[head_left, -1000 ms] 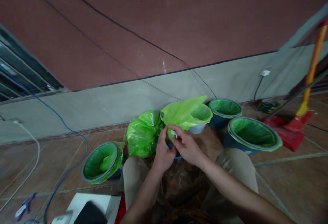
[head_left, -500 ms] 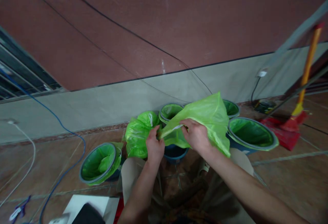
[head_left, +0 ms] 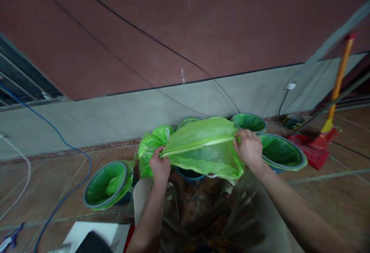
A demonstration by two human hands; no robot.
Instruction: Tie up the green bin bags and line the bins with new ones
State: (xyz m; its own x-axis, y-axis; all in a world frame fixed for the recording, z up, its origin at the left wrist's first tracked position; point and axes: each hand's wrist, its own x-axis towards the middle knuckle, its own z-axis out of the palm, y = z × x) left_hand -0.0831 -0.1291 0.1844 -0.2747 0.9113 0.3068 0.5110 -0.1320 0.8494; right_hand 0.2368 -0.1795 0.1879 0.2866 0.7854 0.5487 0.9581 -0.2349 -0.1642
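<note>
Between my two hands stretches a light-green plastic garbage bag [head_left: 202,139], its rim pulled wide. My left hand [head_left: 160,166] pinches one end of the rim, while my right hand [head_left: 249,147] grips the other end. Below the bag, between my feet, stands a dark blue trash bin [head_left: 190,176], mostly covered from view. Just beyond my left hand sits a bunched green bag [head_left: 147,150] with a white tie. Part of another lined bin [head_left: 187,121] shows behind the stretched bag.
Green-lined bins stand at the left [head_left: 105,185], back right [head_left: 249,122] and right [head_left: 285,152]. A red dustpan [head_left: 315,149] and a yellow-orange handle [head_left: 338,79] are farther right. A blue cable [head_left: 86,172] crosses the floor; a white box [head_left: 94,231] lies at lower left.
My right hand has moved right along with the bag's rim and my left hand slightly left. The bag, earlier hanging in a loose triangle, is now spread taut between them.
</note>
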